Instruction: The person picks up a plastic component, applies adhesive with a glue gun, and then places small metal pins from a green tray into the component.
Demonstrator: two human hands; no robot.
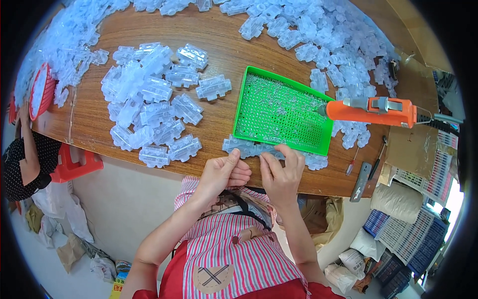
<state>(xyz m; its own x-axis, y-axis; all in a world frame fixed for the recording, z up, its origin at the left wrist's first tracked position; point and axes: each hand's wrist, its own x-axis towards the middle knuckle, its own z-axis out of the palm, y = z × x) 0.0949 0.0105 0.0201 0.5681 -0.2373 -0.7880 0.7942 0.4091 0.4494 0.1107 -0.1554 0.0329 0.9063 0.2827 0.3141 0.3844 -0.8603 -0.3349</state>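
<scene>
My left hand (pixel 222 174) is at the table's front edge, fingers curled and thumb up against a clear plastic housing (pixel 238 144). Whether it grips that housing or something small cannot be made out. Close by on the right, my right hand (pixel 285 174) has its thumb and fingers drawn together in a pinch beside another clear housing (pixel 266 148); anything in the pinch is too small to see. Just beyond both hands lies a green perforated tray (pixel 239 112) with many small metal screws (pixel 279 109) scattered in it. An orange electric screwdriver (pixel 371 111) rests with its tip over the tray's right side.
A loose heap of clear housings (pixel 144 99) sits left of the tray. Larger piles (pixel 343 45) cover the table's far side. A small screwdriver (pixel 352 162) lies at the right edge. Far left, another person's arm (pixel 30 144) is near a red basket (pixel 44 92).
</scene>
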